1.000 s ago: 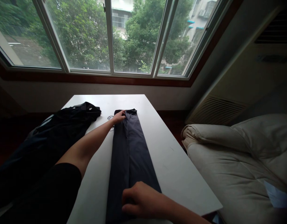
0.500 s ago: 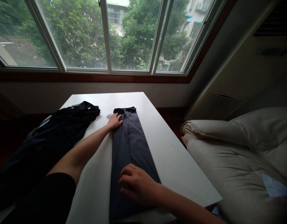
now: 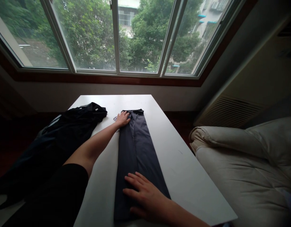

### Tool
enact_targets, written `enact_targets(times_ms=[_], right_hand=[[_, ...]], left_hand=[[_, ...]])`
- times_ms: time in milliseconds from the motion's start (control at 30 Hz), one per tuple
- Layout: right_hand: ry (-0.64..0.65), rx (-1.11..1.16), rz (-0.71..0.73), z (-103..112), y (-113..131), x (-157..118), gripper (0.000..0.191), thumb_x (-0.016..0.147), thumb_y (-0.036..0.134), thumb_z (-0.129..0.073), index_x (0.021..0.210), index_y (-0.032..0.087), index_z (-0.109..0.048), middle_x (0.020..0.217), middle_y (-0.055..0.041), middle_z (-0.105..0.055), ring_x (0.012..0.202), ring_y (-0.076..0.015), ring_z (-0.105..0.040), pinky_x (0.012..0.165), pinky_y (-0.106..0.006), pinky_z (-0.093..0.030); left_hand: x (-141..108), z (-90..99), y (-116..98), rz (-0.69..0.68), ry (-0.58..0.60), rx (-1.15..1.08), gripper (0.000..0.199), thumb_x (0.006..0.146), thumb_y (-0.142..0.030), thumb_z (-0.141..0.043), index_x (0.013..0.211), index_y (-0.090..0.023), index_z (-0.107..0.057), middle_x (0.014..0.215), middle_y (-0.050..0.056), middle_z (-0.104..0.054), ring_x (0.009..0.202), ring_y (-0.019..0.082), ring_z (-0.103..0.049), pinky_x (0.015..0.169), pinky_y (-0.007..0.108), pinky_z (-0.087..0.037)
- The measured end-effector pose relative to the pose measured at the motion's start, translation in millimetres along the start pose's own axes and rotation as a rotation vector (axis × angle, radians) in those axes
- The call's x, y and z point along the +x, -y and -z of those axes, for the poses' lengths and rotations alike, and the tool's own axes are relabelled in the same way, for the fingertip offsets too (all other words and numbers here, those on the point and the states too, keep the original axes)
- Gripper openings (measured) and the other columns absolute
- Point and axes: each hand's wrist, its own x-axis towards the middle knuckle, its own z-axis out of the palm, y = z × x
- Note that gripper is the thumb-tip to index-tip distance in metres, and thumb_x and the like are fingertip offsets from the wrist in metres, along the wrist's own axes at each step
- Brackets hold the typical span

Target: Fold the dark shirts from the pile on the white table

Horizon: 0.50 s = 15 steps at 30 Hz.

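Observation:
A pair of dark grey-blue trousers point(image 3: 142, 148) lies folded lengthwise on the white table point(image 3: 188, 170), its waistband at the far end. My left hand point(image 3: 123, 119) rests flat on the trousers near the waistband, fingers spread. A drawstring point(image 3: 115, 119) pokes out beside that hand. Nearer to me, my right hand point(image 3: 145, 195) is over the lower part of the legs, palm down with the fingers stretched apart. It appears to lie on the cloth. Neither hand grips anything.
Dark clothes point(image 3: 65, 135) are heaped along the table's left side. To the right stands a beige padded sofa point(image 3: 230, 157). Beyond the table's far edge are a low wall and a wide window point(image 3: 140, 37).
My right hand has gone from loosely curled to spread over the trouser legs. My left hand stays by the waistband, a little flatter. The whole view has shifted slightly.

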Motion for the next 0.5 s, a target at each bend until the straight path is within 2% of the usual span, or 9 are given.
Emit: enact_targets(times_ms=[100,167,233,300,367,500], right_hand=[[-0.043,-0.006,0.065,-11,0,-14,0.049,0.097,0.042,-0.067,0.142,0.024,-0.060,0.157,-0.0132,-0.051,0.148,-0.0299,-0.044,0.127,-0.053,-0.026],[-0.163,-0.001,0.127,-20,-1,-26,0.031,0.099,0.035,-0.061,0.127,0.022,-0.068,0.141,-0.0110,-0.066,0.136,-0.0250,-0.058,0.123,-0.048,-0.036],[-0.307,0.001,0.150,-25,-4,-41,0.021,0.099,0.027,-0.056,0.114,0.022,-0.070,0.122,-0.0094,-0.074,0.121,-0.0221,-0.067,0.114,-0.043,-0.047],[-0.433,-0.030,0.097,-22,-10,-57,0.020,0.098,0.020,-0.054,0.111,0.022,-0.069,0.114,-0.0095,-0.076,0.113,-0.0222,-0.069,0.105,-0.041,-0.054],[-0.505,-0.098,0.006,-15,-20,-74,0.025,0.096,0.014,-0.051,0.113,0.021,-0.068,0.116,-0.0105,-0.074,0.113,-0.0231,-0.069,0.101,-0.040,-0.057],[-0.500,-0.218,-0.113,-4,-45,-104,0.036,0.093,0.005,-0.043,0.112,0.022,-0.069,0.126,-0.0107,-0.071,0.120,-0.0227,-0.066,0.105,-0.041,-0.055]], left_hand=[[-22,-3.8,-7,-0.065,-0.039,-0.006,0.058,0.100,-0.049,-0.049,0.153,-0.027,-0.047,0.169,0.011,-0.031,0.156,0.033,-0.024,0.127,0.055,-0.017],[-39,-7.8,-5,-0.133,-0.031,-0.005,0.055,0.100,-0.050,-0.050,0.150,-0.029,-0.052,0.167,0.009,-0.036,0.155,0.032,-0.028,0.127,0.051,-0.021],[-55,-12.0,3,-0.194,-0.001,0.003,0.056,0.100,-0.054,-0.049,0.151,-0.030,-0.052,0.167,0.008,-0.036,0.155,0.032,-0.028,0.127,0.050,-0.021],[-68,-14.9,13,-0.225,0.027,0.015,0.060,0.102,-0.057,-0.044,0.156,-0.031,-0.046,0.170,0.007,-0.032,0.157,0.033,-0.024,0.128,0.052,-0.017],[-77,-15.6,20,-0.233,0.031,0.030,0.064,0.103,-0.059,-0.040,0.160,-0.030,-0.040,0.172,0.007,-0.028,0.159,0.033,-0.019,0.128,0.055,-0.013],[-90,-13.4,11,-0.202,-0.024,0.056,0.062,0.104,-0.056,-0.040,0.159,-0.028,-0.042,0.170,0.009,-0.031,0.159,0.032,-0.019,0.128,0.055,-0.012]])
